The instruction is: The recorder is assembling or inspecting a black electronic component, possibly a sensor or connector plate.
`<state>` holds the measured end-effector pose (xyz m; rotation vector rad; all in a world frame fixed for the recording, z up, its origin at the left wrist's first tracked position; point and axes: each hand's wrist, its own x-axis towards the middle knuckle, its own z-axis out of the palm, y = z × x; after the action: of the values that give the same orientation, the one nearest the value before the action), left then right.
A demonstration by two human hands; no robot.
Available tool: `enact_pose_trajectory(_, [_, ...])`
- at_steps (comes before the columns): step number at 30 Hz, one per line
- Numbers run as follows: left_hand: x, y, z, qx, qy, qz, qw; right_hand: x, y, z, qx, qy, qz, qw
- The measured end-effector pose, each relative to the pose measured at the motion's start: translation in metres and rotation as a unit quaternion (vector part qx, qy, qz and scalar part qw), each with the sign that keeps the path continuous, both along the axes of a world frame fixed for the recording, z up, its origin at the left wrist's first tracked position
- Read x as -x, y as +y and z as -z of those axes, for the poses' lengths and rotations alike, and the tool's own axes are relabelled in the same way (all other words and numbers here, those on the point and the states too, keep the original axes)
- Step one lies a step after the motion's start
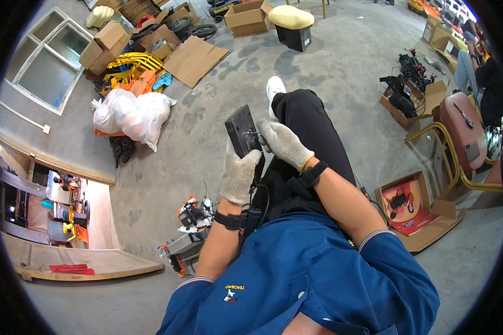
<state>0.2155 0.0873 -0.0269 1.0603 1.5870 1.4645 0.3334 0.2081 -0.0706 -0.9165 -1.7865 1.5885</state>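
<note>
My left hand (240,174), in a pale knit work glove, is closed around the lower end of a black, flat, boxy part (241,127), tilted up in front of my lap. From its right side a thin metal rod (253,133) sticks out toward my right hand (285,144). The gloved fingers of that hand are drawn together at the rod's end; the fingertips are partly hidden. A black cable (266,195) hangs below the left hand. Black straps circle both wrists.
White sacks (134,114) and cardboard (197,60) lie at the far left. Boxes of dark parts (403,103) and a gold-framed chair (450,139) stand right. Tools and parts (193,223) sit by my left forearm. A person (478,72) sits at the far right.
</note>
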Motion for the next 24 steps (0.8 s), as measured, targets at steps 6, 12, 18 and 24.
enact_pose_trajectory(6, [-0.006, 0.000, -0.002, -0.026, -0.005, -0.009, 1.000, -0.007, -0.002, -0.013, 0.027, 0.040, -0.023, 0.999])
enact_pose_trajectory(12, [-0.004, -0.002, -0.002, -0.005, 0.004, -0.018, 1.000, -0.006, -0.002, -0.013, 0.002, 0.025, -0.012, 1.000])
enact_pose_trajectory(18, [-0.002, -0.002, -0.003, 0.015, -0.032, -0.002, 0.999, 0.005, 0.000, 0.008, 0.006, 0.008, 0.008, 1.000])
enact_pose_trajectory(24, [-0.006, 0.000, 0.001, -0.001, -0.014, -0.023, 1.000, -0.003, 0.001, -0.002, -0.013, 0.019, -0.016, 1.000])
